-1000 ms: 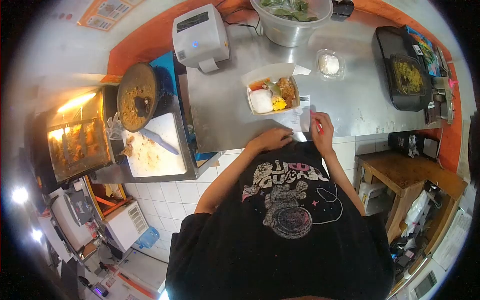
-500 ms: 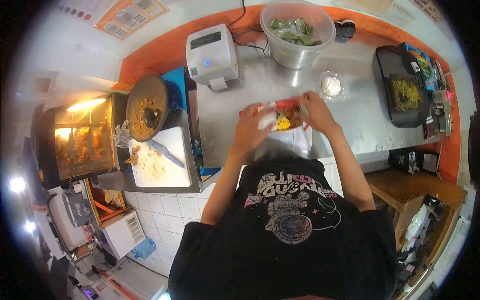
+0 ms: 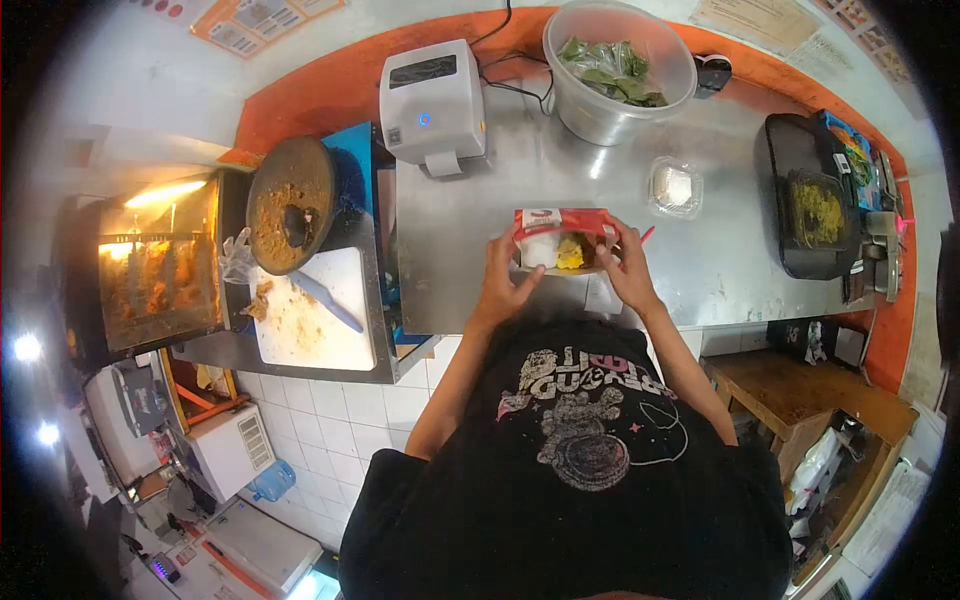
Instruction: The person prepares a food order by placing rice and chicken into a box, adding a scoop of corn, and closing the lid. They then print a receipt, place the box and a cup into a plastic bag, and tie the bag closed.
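A red and white cardboard food box [image 3: 590,222] stands at the front of the steel counter with its lid raised at the back. Inside show white rice [image 3: 540,249], a bright yellow piece of food [image 3: 570,257] and something brown at the right. My left hand [image 3: 507,284] grips the box's left side, thumb along the front edge. On the right side, my right hand [image 3: 632,272] holds it the same way, fingers behind the lid's corner. Near that hand a thin red tip [image 3: 648,233] sticks out. Below the box lies white paper [image 3: 601,297].
A small clear container [image 3: 676,188] with white contents sits behind the box. Further back are a label printer [image 3: 433,105] and a tub of leaves [image 3: 620,120]. To the left, a knife [image 3: 325,300] lies on a white cutting board [image 3: 310,340]. A black case [image 3: 800,255] stands right.
Both hands, blurred before, now hold the box steady by its sides. The lid's printed red and white panel shows more fully. The whole view has shifted slightly.
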A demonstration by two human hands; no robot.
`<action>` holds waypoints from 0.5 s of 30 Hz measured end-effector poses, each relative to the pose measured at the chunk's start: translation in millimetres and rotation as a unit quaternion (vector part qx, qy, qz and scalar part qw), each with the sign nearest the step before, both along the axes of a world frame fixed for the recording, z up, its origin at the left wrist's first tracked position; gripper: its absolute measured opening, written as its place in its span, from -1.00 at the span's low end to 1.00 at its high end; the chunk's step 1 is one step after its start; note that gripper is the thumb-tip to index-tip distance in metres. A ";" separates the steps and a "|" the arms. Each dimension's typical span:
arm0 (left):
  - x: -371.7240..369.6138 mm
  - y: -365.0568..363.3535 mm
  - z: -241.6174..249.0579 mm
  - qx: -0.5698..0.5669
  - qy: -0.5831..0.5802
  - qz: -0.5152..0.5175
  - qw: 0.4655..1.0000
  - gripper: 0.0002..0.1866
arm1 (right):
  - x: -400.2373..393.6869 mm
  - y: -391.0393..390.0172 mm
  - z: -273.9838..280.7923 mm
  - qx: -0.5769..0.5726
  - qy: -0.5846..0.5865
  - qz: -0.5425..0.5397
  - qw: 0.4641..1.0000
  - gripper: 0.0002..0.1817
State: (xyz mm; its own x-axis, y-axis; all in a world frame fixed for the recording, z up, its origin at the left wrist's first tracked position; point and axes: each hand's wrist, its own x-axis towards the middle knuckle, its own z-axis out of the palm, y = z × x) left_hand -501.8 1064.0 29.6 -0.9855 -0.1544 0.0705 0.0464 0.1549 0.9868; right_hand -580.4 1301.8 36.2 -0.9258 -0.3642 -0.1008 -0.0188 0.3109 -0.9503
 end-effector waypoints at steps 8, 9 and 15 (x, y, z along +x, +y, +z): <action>3.6 -10.8 -2.9 -0.039 -0.047 -0.069 0.996 -0.17 | 9.6 -6.7 -11.4 -0.034 0.012 0.050 0.998 -0.19; 6.7 -13.3 -1.8 -0.150 -0.032 -0.084 0.985 -0.13 | 12.1 -4.7 -12.1 -0.040 -0.001 0.056 0.998 -0.14; 7.9 -35.9 -3.7 -0.293 -0.031 -0.178 0.939 -0.09 | 8.8 16.2 -11.1 0.150 0.109 0.183 0.965 0.08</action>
